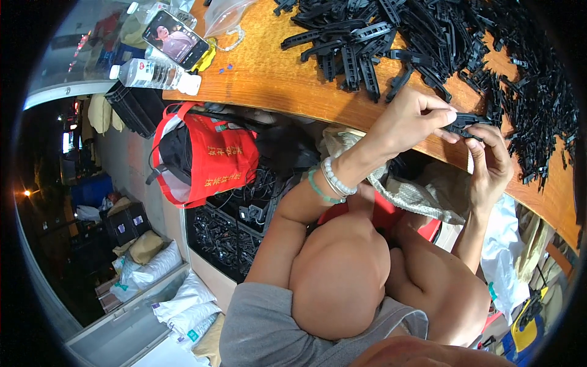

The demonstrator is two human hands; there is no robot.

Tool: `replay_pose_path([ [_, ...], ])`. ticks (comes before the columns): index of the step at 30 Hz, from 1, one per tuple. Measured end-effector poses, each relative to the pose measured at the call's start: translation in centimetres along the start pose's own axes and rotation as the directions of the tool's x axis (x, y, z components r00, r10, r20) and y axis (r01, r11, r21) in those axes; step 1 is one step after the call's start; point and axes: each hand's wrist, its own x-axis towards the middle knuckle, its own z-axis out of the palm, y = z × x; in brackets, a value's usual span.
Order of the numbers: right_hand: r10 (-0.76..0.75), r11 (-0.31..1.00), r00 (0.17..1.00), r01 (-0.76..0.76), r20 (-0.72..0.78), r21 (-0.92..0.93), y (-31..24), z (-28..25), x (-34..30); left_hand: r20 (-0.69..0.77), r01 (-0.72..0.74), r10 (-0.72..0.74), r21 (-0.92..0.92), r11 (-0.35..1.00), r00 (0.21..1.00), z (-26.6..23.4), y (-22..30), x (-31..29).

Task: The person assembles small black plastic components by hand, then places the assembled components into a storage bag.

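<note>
Over the table's near edge, both my hands meet around a small black plastic part [463,124]. My left hand [411,122], with bead bracelets on its wrist, pinches the part's left end between thumb and fingers. From below and to the right, the curled fingers of my right hand [491,160] grip its other end. Fingers cover much of the part, so its full shape is hidden. Just beyond lie loose long black plastic pieces [367,52] with slotted sides, and a dense heap of smaller black pieces [538,116] spreads to the right.
The wooden table [257,61] carries a phone [175,40] leaning by a clear bottle [150,74] at the far left. A red bag [217,156] hangs below the edge. Under it a bin [226,244] holds more black parts. Beige woven cloth [422,192] lies near my lap.
</note>
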Motion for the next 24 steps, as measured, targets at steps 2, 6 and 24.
replay_pose_path([
  [2, -0.057, 0.996, 0.996, 0.053, -0.061, -0.074, 0.3, 0.2, -0.2, -0.020, 0.004, -0.005, -0.063, 0.998, 1.000, 0.2, -0.3, -0.2],
  [6, -0.063, 0.998, 0.991, 0.059, -0.114, -0.035, 0.8, 0.1, -0.7, 0.051, -0.150, 0.142, 0.289, 0.945, 0.989, 1.0, 0.4, -1.2],
  [24, 0.027, 1.000, 0.999, -0.027, -0.035, -0.001, 0.3, -0.4, -1.2, 0.186, -0.474, 0.465, 0.603, 0.642, 0.865, 1.4, -0.5, -1.6],
])
